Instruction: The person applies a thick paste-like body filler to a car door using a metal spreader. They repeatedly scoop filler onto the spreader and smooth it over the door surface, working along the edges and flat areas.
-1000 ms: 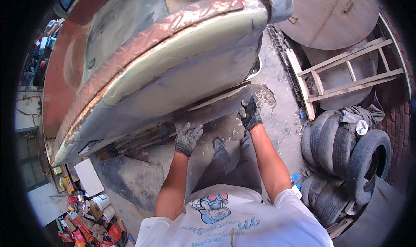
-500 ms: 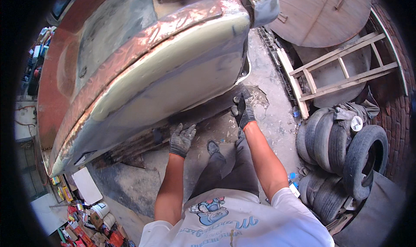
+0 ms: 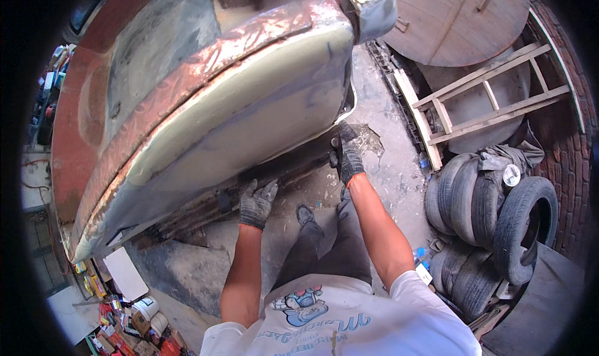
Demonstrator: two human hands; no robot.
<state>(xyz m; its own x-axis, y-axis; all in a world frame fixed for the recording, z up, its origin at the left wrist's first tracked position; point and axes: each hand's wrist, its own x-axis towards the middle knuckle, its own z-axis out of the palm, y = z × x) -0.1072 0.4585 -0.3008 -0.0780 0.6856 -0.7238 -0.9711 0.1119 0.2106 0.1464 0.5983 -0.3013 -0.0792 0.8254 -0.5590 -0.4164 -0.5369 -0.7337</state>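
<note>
A large curved body panel (image 3: pixel 231 109), cream and grey with a worn copper-red rim, fills the upper left. A long dark metal strip (image 3: pixel 293 165) lies tucked along its lower edge. My left hand (image 3: pixel 256 203), in a grey-black glove, holds the strip's near edge with its fingers partly straight. My right hand (image 3: pixel 346 156), gloved with an orange cuff, is closed on the strip toward its right end, just below the panel's corner. The strip's far edge is hidden by the panel.
Stacked tyres (image 3: pixel 518 231) stand at the right, below a wooden ladder frame (image 3: pixel 490 119) and a round wooden board (image 3: pixel 455 13). Cluttered boxes and buckets (image 3: pixel 143 309) lie at lower left beside a white board (image 3: pixel 125 272). My legs and feet are on the dusty concrete floor (image 3: pixel 399 206).
Both hands and the dark strip have moved up, away from me, so more of the strip is under the panel. The whole view has shifted slightly left.
</note>
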